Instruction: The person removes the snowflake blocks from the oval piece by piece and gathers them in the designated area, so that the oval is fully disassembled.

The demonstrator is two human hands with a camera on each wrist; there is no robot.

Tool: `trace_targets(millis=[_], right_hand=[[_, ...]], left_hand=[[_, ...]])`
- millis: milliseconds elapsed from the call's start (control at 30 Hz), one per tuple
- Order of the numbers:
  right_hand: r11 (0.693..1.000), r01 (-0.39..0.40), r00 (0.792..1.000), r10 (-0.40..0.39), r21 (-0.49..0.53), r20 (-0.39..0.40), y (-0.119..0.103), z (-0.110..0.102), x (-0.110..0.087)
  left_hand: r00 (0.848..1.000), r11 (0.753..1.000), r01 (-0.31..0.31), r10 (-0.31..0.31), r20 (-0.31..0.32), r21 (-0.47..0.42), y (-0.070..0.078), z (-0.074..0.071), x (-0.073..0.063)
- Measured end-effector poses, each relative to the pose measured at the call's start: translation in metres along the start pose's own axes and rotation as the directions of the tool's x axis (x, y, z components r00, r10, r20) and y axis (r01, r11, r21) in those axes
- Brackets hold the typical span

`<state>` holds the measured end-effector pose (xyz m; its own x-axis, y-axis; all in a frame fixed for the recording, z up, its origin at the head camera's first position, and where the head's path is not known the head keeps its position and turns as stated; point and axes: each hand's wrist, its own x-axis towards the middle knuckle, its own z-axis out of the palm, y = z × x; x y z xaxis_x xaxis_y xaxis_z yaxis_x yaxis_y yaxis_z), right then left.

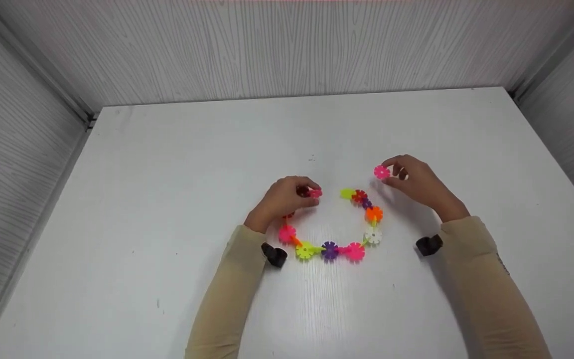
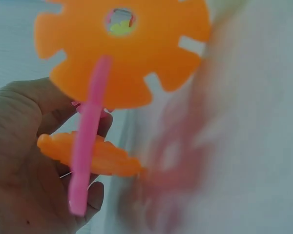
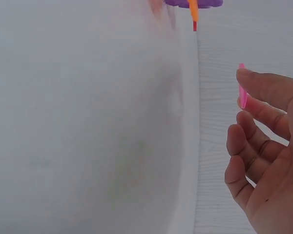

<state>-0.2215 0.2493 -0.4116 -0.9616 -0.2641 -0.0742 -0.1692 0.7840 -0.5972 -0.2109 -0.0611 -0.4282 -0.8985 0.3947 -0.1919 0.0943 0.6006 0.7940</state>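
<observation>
A curved chain of notched plastic flower discs lies on the white table, with a purple disc and a white disc among its links. My left hand holds the chain's left end, pinching a pink disc between thumb and fingers. An orange disc looms large in the left wrist view, beside that hand. To the right of the chain's other end, a yellow disc, my right hand pinches a loose pink disc by its edge, raised over the table.
Dark wrist devices, one on the left and one on the right, stick out inward near the sleeve cuffs. Grey wood-grain panels enclose the white table at the back and sides.
</observation>
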Motion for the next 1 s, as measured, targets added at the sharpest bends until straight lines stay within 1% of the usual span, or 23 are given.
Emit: trace_targets(millis=[67, 167, 267, 333, 533, 767, 867, 1000], right_hand=[[1.000, -0.011, 1.000, 0.011, 0.000, 0.003, 0.005, -0.002, 0.000], [1.000, -0.020, 1.000, 0.020, 0.000, 0.016, 0.012, -0.003, 0.001], [0.999, -0.044, 0.998, 0.044, 0.000, 0.037, 0.016, -0.005, 0.002], [0.998, -0.068, 0.996, 0.068, -0.002, 0.056, 0.017, -0.005, 0.002], [0.991, -0.131, 0.986, 0.131, -0.007, 0.105, 0.021, -0.006, 0.002], [0.979, -0.202, 0.970, 0.200, 0.002, 0.139, 0.026, -0.006, 0.002], [0.977, -0.215, 0.966, 0.212, 0.006, 0.148, 0.026, -0.006, 0.002], [0.978, -0.208, 0.966, 0.206, -0.003, 0.156, 0.025, -0.006, 0.003]], left_hand=[[1.000, 1.000, 0.005, -0.005, 0.028, 0.003, -0.001, -0.001, 0.000], [0.998, 1.000, 0.008, -0.010, 0.060, 0.030, -0.001, -0.002, -0.001], [0.997, 0.998, 0.012, -0.017, 0.076, 0.062, -0.001, -0.002, -0.001], [0.996, 0.998, 0.027, -0.032, 0.083, 0.060, -0.001, -0.003, -0.001], [0.994, 0.997, 0.064, -0.068, 0.087, 0.052, -0.002, -0.003, -0.001], [0.992, 0.996, 0.073, -0.078, 0.098, 0.058, -0.005, -0.004, 0.001], [0.993, 0.996, 0.071, -0.076, 0.095, 0.054, -0.006, -0.006, 0.002], [0.993, 0.996, 0.071, -0.076, 0.086, 0.052, -0.007, -0.009, 0.001]])
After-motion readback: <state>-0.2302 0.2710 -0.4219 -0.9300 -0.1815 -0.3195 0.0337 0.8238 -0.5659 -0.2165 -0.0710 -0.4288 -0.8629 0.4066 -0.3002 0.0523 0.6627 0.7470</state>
